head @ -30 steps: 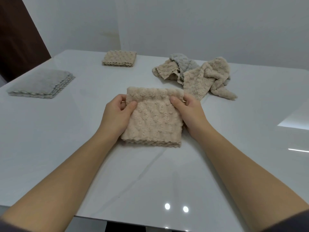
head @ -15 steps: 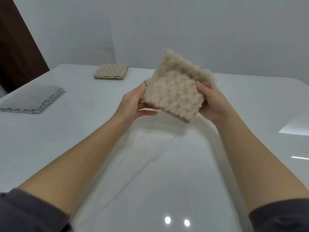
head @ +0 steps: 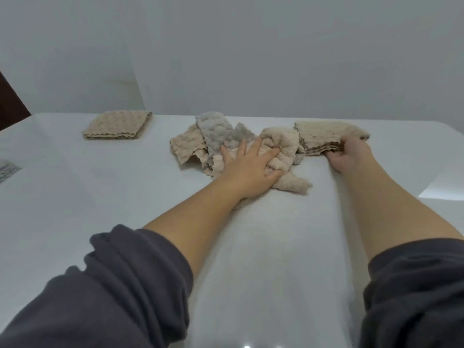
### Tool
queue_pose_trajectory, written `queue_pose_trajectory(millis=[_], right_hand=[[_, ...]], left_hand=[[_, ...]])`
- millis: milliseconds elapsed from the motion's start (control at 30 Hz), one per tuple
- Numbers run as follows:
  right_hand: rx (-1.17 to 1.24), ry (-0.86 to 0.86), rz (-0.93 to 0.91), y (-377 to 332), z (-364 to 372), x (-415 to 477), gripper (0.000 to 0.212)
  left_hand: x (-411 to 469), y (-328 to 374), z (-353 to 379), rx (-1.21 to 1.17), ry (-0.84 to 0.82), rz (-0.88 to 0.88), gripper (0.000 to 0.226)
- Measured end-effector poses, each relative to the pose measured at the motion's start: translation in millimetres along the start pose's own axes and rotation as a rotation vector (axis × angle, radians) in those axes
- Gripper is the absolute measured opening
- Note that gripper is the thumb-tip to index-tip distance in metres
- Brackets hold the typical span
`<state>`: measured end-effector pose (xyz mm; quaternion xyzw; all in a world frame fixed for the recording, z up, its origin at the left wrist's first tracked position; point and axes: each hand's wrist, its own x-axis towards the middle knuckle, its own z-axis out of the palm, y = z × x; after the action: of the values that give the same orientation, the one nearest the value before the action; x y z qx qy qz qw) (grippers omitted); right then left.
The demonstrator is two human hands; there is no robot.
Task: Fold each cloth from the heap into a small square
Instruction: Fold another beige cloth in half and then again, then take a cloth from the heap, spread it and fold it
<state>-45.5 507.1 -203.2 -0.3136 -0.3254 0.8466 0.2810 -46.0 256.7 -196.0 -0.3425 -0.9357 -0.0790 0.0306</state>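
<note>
**Head view.** The heap (head: 190,149) of unfolded cloths lies on the white table (head: 100,209), toward its far edge. It is mostly beige, with one grey piece (head: 218,131) crumpled across its upper left part.

Your left hand (head: 251,167) lies palm down on the near right part of the heap. The fingers are spread and nearly straight and press into the beige pile; I see no grip on any one cloth. A loose beige corner of the heap sticks out toward you from under that hand.

Just right of the heap, touching its right edge, sits the folded beige cloth (head: 324,136). It is a square of several layers, with its stacked edges facing you. Your right hand (head: 351,156) holds this cloth at its near right corner, with the fingers curled in against the layers. I cannot tell whether that corner rests on the table or is lifted.

Well left of the heap, a second folded beige square (head: 118,124) lies flat on the table, apart from everything else. Farther left again, and nearer to you than the heap, a grey cloth (head: 7,169) shows in part. It is blurred and cut by the frame edge, so I cannot judge its fold.

Dark grey sleeves (head: 113,285) are pushed up on both of your forearms. A plain pale wall (head: 251,59) stands behind the heap.
</note>
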Motion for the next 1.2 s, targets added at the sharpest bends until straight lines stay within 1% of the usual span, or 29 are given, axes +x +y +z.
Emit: queue_pose_trajectory(millis=[67,133,167,200,233,267,300,333,367,400,467,500,700,733,800,867,900,933,1000,1067,1133,1200], right_hand=[[-0.182,0.066,-0.031,-4,7,14,0.045],[-0.393,0.170,-0.058,-11,17,2,0.047],[-0.560,0.252,-0.091,-13,21,-7,0.054],[-0.801,0.335,-0.152,-13,21,-17,0.063],[-1.038,0.378,-0.253,-10,19,-25,0.070],[-1.253,0.368,-0.372,-5,17,-32,0.072],[-1.438,0.303,-0.471,1,15,-36,0.071],[-1.609,0.210,-0.527,8,15,-42,0.068],[-1.751,0.110,-0.549,16,14,-37,0.064],[-1.862,0.034,-0.523,22,14,-35,0.060],[-1.972,-0.037,-0.457,31,15,-28,0.057],[-2.007,-0.041,-0.460,34,18,-25,0.057],[-2.007,-0.018,-0.478,38,26,-12,0.057],[-1.971,0.003,-0.507,40,27,-14,0.057],[-1.825,0.058,-0.590,44,29,-23,0.056],[-1.623,0.052,-0.677,42,32,-37,0.055],[-1.536,0.004,-0.750,42,33,-46,0.055],[-1.457,-0.083,-0.830,41,35,-59,0.055],[-1.304,-0.324,-0.907,43,40,-89,0.049],[-1.186,-0.523,-0.847,47,43,-129,0.032],[-1.094,-0.608,-0.745,52,46,-166,0.019],[-0.981,-0.646,-0.635,55,45,-205,0.023]], left_hand=[[2,-4,14,-0.002,0.024,-0.036,0.057],[1,-5,18,-0.013,0.067,-0.041,0.057],[1,-5,18,-0.015,0.080,-0.038,0.057],[1,-4,18,-0.016,0.088,-0.037,0.057],[1,-3,18,-0.017,0.090,-0.039,0.057],[0,-3,19,-0.018,0.091,-0.042,0.057],[0,-2,19,-0.019,0.092,-0.047,0.057],[-1,-2,19,-0.022,0.093,-0.051,0.057],[-1,-2,19,-0.026,0.094,-0.054,0.057],[-1,-1,18,-0.029,0.095,-0.057,0.057],[0,-3,18,-0.036,0.093,-0.068,0.057],[0,-4,18,-0.043,0.092,-0.077,0.057],[3,-8,22,-0.069,0.114,-0.082,0.057],[3,-7,21,-0.086,0.125,-0.076,0.056],[-1,-7,17,-0.182,0.187,-0.067,0.051],[-8,-8,8,-0.325,0.319,-0.076,0.043],[-13,-10,2,-0.388,0.396,-0.087,0.039],[-19,-11,-5,-0.457,0.473,-0.091,0.037],[-36,-16,-23,-0.638,0.601,-0.077,0.033],[-57,-20,-43,-0.788,0.666,-0.069,0.034],[-84,-26,-61,-0.867,0.677,-0.090,0.035],[-114,-37,-75,-0.921,0.655,-0.117,0.034]])
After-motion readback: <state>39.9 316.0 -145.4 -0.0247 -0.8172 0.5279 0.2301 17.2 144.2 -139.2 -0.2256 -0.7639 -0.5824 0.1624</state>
